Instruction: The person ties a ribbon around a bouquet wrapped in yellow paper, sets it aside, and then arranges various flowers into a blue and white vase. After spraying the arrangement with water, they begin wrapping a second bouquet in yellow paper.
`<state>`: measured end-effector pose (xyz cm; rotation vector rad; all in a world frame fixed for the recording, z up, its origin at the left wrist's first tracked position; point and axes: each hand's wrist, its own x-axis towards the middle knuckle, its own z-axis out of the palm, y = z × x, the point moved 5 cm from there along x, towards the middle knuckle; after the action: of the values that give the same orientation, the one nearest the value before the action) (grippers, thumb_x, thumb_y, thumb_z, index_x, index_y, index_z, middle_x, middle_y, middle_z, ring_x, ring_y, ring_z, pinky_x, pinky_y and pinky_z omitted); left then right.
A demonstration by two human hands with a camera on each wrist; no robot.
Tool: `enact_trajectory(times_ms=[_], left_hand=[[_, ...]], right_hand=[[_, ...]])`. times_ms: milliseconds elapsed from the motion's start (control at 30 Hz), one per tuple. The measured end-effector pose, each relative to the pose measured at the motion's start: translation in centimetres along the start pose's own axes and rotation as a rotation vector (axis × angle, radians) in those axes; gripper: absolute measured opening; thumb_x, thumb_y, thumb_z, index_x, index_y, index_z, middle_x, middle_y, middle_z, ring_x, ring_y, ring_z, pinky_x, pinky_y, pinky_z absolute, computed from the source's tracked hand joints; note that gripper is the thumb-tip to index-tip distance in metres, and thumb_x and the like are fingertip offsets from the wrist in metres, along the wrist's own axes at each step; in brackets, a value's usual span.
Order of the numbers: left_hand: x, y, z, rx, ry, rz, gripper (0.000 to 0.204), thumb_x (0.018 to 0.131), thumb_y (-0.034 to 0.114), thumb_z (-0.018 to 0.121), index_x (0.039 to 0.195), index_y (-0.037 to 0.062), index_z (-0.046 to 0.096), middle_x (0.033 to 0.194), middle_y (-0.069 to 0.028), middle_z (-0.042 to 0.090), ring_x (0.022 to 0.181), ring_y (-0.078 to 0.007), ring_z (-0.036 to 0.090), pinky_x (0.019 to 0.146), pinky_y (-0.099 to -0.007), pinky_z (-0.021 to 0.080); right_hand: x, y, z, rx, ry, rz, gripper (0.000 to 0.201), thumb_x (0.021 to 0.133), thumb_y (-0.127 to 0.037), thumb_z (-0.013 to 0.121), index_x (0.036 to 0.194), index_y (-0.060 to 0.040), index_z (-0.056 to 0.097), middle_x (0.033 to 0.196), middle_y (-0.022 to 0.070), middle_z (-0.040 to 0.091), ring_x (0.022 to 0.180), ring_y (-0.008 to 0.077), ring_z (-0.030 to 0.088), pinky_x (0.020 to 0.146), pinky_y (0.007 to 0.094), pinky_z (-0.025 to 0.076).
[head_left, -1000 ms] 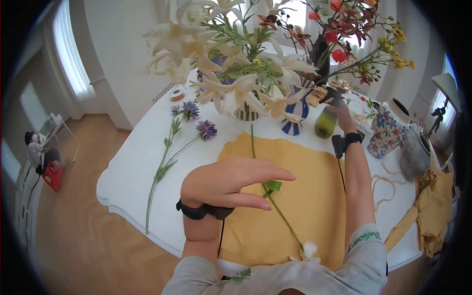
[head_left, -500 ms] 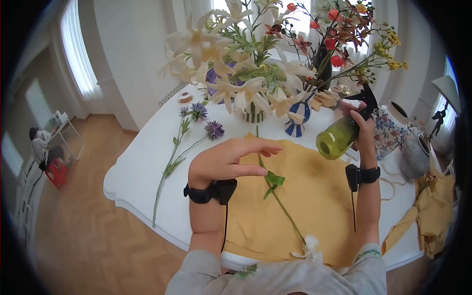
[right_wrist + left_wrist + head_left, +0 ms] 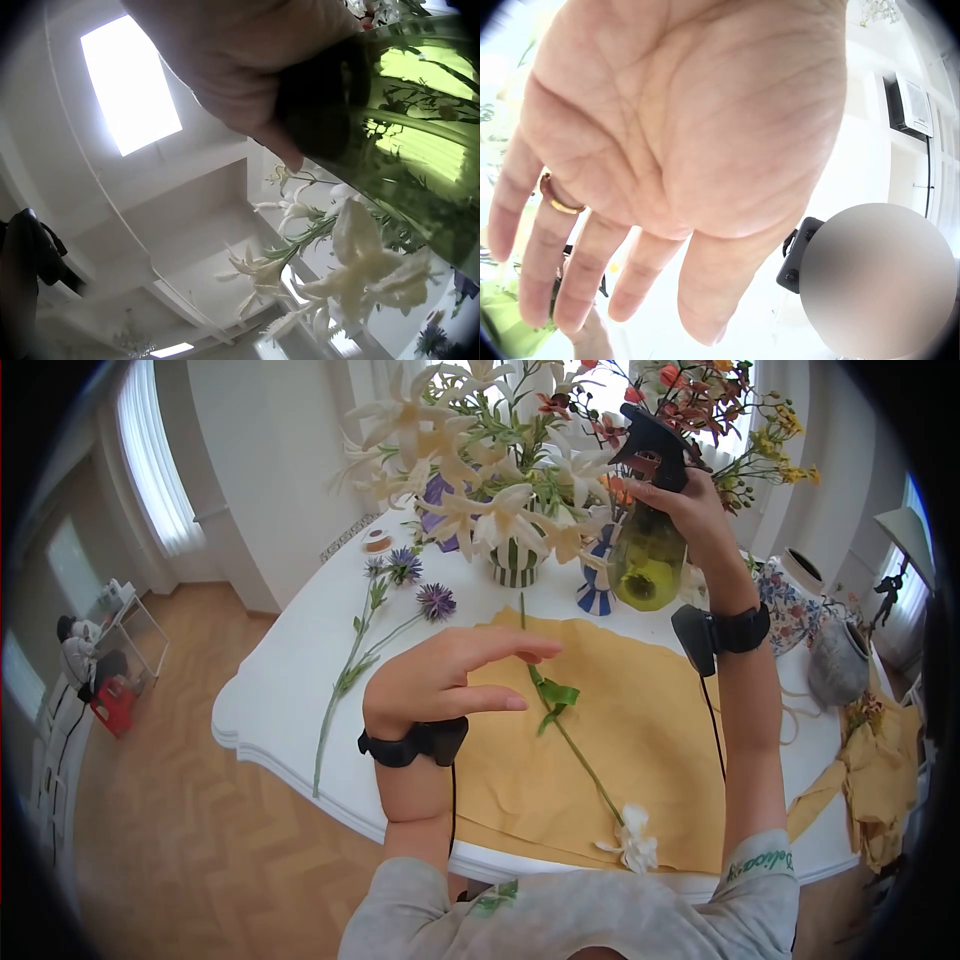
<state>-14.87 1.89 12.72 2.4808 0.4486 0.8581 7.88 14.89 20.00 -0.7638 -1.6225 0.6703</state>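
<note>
My right hand (image 3: 690, 520) grips a green spray bottle (image 3: 648, 565) by its neck, just under the black trigger head. The bottle is raised beside the white lilies (image 3: 505, 525), its base tipped toward me. In the right wrist view the translucent bottle (image 3: 420, 127) fills the right side, with a white lily (image 3: 360, 262) below. My left hand (image 3: 450, 675) hovers over the left part of the tan wrapping paper (image 3: 640, 730), fingers extended and holding nothing. A white flower (image 3: 632, 840) with a long green stem lies across the paper; a green leaf (image 3: 556, 695) shows midway along it.
Purple thistle-like flowers (image 3: 436, 602) lie at the left of the white table (image 3: 270, 705). A striped vase (image 3: 516, 568) and a blue-and-white vase (image 3: 596, 585) stand behind the paper. To the right are a floral vase (image 3: 785, 595), a grey pot (image 3: 838, 675) and crumpled tan paper (image 3: 875, 790).
My right hand has picked the spray bottle up from the back of the table, lifted it and brought it left, near the lilies. My left hand has shifted slightly, still with extended fingers.
</note>
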Motion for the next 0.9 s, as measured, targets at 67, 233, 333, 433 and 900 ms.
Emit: enact_trajectory(times_ms=[67, 233, 333, 433, 900], left_hand=[[0.0, 0.0, 0.1, -0.012, 0.006, 0.002, 0.047, 0.077, 0.017, 0.063, 0.118, 0.001, 0.048, 0.103, -0.0137, 0.057, 0.094, -0.0247, 0.056, 0.081, -0.0306, 0.043], [-0.3, 0.0, -0.2, -0.031, -0.009, -0.083, 0.048, 0.075, 0.014, 0.063, 0.117, -0.0028, 0.047, 0.109, -0.0136, 0.056, 0.1, -0.0244, 0.053, 0.088, -0.0319, 0.04], [-0.5, 0.0, -0.6, -0.027, 0.065, -0.01, 0.044, 0.077, 0.015, 0.064, 0.116, 0.0001, 0.049, 0.105, -0.0128, 0.058, 0.094, -0.0222, 0.056, 0.081, -0.0301, 0.043], [-0.2, -0.5, -0.6, -0.055, 0.088, -0.028, 0.043, 0.076, 0.013, 0.064, 0.115, -0.0005, 0.05, 0.104, -0.0125, 0.058, 0.093, -0.0217, 0.057, 0.082, -0.0303, 0.044], [8.0, -1.8, 5.7, 0.146, 0.489, -0.026, 0.09, 0.065, 0.021, 0.072, 0.135, 0.0016, 0.018, 0.133, -0.0189, 0.032, 0.117, -0.0292, 0.04, 0.093, -0.0348, 0.037]], right_hand=[[0.9, -0.1, 0.1, -0.044, -0.002, -0.007, 0.034, 0.069, -0.014, 0.071, 0.097, 0.0007, 0.058, 0.084, 0.0062, 0.062, 0.073, 0.011, 0.059, 0.064, 0.0252, 0.049], [0.8, -1.4, -1.7, -0.041, 0.006, 0.065, 0.041, 0.069, -0.013, 0.071, 0.103, 0.0026, 0.054, 0.086, 0.0094, 0.062, 0.075, 0.0133, 0.06, 0.065, 0.0266, 0.049], [-1.2, -2.8, -4.0, 0.015, 0.017, 0.056, 0.038, 0.065, -0.013, 0.073, 0.097, 0.0003, 0.058, 0.082, 0.0053, 0.06, 0.069, 0.0133, 0.058, 0.065, 0.0283, 0.05], [-4.9, -3.1, -4.2, 0.041, -0.027, 0.108, 0.042, 0.065, -0.013, 0.074, 0.102, -0.0002, 0.057, 0.082, 0.0058, 0.06, 0.07, 0.0143, 0.059, 0.064, 0.0268, 0.05], [-11.2, 0.5, 0.0, 0.006, 0.065, 0.154, 0.051, 0.074, -0.021, 0.069, 0.115, 0.0018, 0.05, 0.095, 0.0073, 0.06, 0.08, 0.0102, 0.056, 0.071, 0.0242, 0.046]])
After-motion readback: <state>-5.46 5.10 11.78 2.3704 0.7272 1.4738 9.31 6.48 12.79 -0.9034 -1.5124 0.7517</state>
